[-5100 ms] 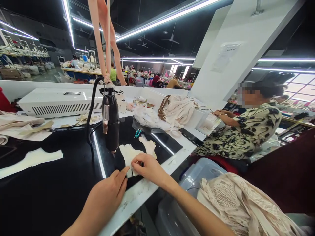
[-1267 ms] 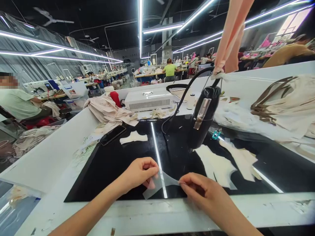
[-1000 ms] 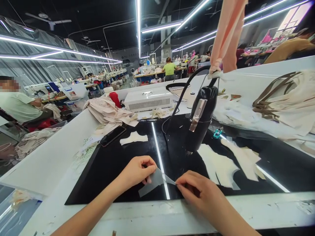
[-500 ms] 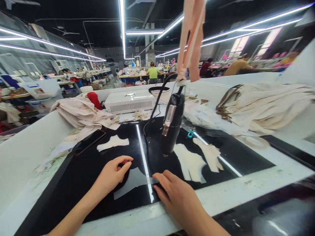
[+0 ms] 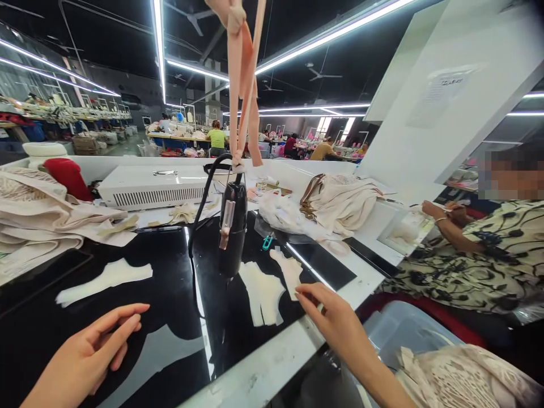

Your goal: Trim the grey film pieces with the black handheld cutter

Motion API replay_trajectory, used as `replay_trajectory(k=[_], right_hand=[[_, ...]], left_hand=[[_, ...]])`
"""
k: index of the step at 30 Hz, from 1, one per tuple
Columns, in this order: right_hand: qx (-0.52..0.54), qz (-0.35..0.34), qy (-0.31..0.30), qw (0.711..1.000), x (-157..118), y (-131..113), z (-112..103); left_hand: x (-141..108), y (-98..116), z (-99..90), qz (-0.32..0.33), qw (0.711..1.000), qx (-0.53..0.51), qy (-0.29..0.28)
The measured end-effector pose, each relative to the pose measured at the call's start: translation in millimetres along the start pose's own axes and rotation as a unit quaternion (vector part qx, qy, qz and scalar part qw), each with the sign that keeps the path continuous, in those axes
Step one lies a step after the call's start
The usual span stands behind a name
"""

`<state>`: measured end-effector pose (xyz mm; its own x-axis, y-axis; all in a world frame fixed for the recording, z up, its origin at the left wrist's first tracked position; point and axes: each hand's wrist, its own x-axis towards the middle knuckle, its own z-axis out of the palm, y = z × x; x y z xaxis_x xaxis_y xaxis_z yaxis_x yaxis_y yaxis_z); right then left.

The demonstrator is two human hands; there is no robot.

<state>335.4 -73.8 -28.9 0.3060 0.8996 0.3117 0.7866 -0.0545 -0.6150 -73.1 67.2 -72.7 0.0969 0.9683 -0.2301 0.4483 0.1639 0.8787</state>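
the left hand (image 5: 91, 348) is empty, fingers half curled, thumb and forefinger close but gripping nothing, the arm cut off at lower left. right beside it, toward the other hand, the translucent piece (image 5: 165, 354) lies flat on the black board (image 5: 170, 303), its near end running out of view at the bottom. over to the right hand (image 5: 335, 317): it's held narrow, fingertips at the near end of the slim cream piece (image 5: 289, 269), and i can't tell whether they pinch it or merely touch. a second ago both hands had hold of that translucent piece; now it's down, and the right hand has swung away to the cream. just left of the right hand, the slit cream piece (image 5: 261, 283); beyond the left hand, another cream piece (image 5: 104, 279). farther out, between the hands, the black tool (image 5: 233, 226) hangs from pink strips (image 5: 243, 73), its tip hard to pick out. past the right hand, a teal clip (image 5: 267, 242), then heaped pale fabric (image 5: 344, 201).
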Motion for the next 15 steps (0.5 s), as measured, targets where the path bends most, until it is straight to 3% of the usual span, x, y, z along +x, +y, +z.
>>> replay_trajectory(k=[6, 15], right_hand=[[0.007, 0.037, 0.027, 0.999, 14.7, 28.9, -2.4], [0.034, 0.044, 0.019, 0.998, 30.5, 34.9, 12.6]], left_hand=[[-1.0, -0.7, 1.6, 0.015, 0.999, 0.005, 0.028], [-12.2, 13.1, 10.6, 0.015, 0.996, 0.028, 0.087]])
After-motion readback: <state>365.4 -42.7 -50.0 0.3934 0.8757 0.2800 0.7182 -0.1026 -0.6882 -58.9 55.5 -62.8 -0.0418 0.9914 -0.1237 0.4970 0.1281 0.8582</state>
